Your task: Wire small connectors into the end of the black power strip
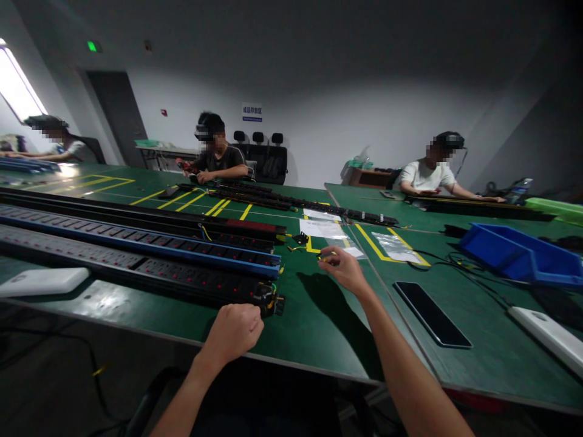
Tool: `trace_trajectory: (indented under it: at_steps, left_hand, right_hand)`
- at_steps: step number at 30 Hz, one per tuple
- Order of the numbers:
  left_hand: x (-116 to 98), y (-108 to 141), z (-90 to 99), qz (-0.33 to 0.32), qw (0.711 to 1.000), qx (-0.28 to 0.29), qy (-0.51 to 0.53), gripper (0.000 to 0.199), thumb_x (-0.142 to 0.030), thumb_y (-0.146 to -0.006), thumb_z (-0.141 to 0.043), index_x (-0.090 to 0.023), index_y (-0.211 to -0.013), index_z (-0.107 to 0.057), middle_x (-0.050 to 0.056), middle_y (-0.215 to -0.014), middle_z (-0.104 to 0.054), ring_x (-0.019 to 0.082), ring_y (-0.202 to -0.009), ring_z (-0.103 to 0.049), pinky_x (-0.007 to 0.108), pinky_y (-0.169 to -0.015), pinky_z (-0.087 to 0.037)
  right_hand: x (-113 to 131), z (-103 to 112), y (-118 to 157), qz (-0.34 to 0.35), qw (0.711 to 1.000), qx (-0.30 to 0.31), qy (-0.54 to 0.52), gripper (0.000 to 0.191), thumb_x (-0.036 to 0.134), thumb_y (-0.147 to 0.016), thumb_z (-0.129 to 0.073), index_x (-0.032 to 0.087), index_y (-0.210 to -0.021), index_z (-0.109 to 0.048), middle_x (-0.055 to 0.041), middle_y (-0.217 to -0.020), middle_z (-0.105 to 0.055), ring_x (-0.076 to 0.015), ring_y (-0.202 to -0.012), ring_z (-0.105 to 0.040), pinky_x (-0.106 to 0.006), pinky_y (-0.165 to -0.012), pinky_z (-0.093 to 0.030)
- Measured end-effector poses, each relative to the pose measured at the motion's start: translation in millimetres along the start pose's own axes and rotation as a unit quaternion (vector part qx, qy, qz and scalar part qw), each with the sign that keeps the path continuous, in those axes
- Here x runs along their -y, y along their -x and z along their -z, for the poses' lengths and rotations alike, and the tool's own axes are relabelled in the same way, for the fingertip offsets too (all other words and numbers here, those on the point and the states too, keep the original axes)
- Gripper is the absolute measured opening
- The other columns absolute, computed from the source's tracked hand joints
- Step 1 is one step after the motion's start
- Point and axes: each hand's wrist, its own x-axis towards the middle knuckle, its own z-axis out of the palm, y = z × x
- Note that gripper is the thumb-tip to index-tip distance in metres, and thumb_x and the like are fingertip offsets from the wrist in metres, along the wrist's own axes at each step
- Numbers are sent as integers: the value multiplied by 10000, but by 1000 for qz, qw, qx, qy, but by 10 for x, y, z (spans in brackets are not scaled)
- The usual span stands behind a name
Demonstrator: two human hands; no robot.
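My left hand (237, 331) is closed in a fist by the near edge of the green table, just in front of the end of a long black power strip (182, 273). Whatever its fingers may hold is hidden. Colored wires (273, 298) and a small dark end piece (279, 305) stick out of that strip's end. Above the table, my right hand (344, 268) has thumb and fingers pinched together around a tiny dark and yellowish piece, too small to name. Behind the near strip lies a blue-edged strip (218, 252), with another black strip (246, 227) beyond it.
A smartphone (430, 312) lies right of my right arm, near a blue bin (519, 252) and black cables (469, 270). Papers (321, 228) and a plastic bag (394, 247) lie farther back. White power banks (45, 282) flank me. Several people (223, 155) sit across the table.
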Motion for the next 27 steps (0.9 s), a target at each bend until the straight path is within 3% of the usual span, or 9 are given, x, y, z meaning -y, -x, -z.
trace_trajectory:
  at_steps: [4, 15, 21, 27]
  left_hand:
    - [6, 1, -2, 0, 1000, 0, 1, 255, -98, -799, -479, -184, -569, -410, -20, -541, -492, 107, -503, -421, 311, -562, -193]
    - [15, -2, -20, 2, 1000, 6, -3, 249, -99, -796, -480, -187, -570, -423, -15, -542, -501, 113, -511, -435, 323, -565, -190]
    - [15, 2, -26, 3, 1000, 5, 3, 249, -102, -797, -473, -183, -573, -399, -17, -541, -494, 109, -512, -420, 320, -570, -179]
    - [4, 0, -6, 8, 1000, 7, 7, 255, -99, -793, -467, -182, -569, -382, -17, -536, -483, 107, -505, -401, 320, -570, -173]
  right_hand:
    - [3, -5, -1, -5, 1000, -1, 6, 332, 405, -770, -691, 214, -1037, -645, -53, -810, -747, -232, -763, -708, -344, -676, -532]
    - [-35, -4, 1, 15, 993, -26, 114, 267, 459, -733, -732, 208, -749, -640, -8, -632, -647, -170, -578, -588, -277, -535, -423]
    - [-36, -3, -13, 28, 993, -20, 110, 187, 388, -771, -677, 227, -854, -723, -33, -751, -719, -191, -656, -633, -312, -619, -482]
    - [-58, -2, -7, 15, 997, -16, 73, 283, 371, -783, -661, 206, -1005, -719, -34, -762, -724, -202, -697, -668, -320, -664, -506]
